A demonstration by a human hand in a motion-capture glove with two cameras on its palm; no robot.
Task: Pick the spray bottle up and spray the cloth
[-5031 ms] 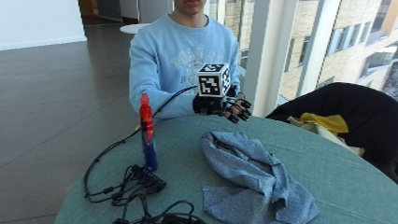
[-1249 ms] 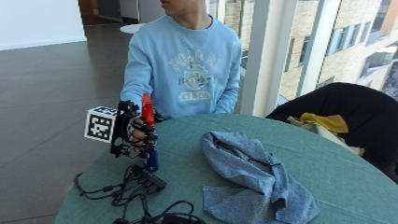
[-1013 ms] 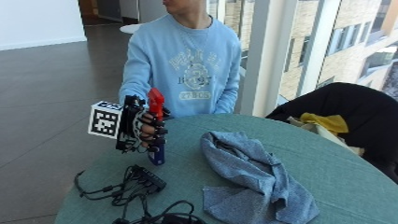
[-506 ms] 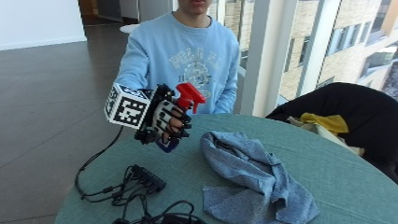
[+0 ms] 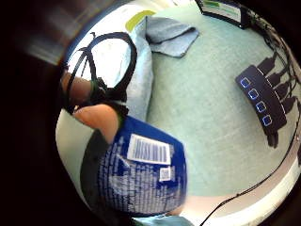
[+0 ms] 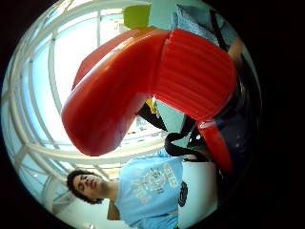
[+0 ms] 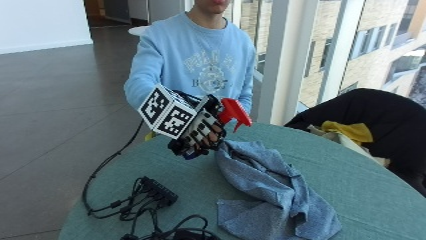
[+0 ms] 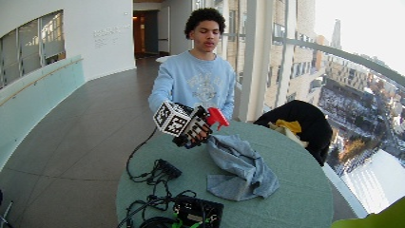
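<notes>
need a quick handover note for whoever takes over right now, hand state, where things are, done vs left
Right hand: gloved, fingers curled round the blue plastic spray bottle with the red trigger head, held tilted above the round green table, nozzle toward the cloth.
Crumpled blue-grey cloth: lies on the table, just beside the bottle.
Done: bottle picked up.
Left: spray the cloth; no spray visible yet.

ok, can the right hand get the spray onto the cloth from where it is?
Probably yes. The right hand holds the spray bottle lifted off the table, its red head toward the cloth, with nothing between them.
</notes>
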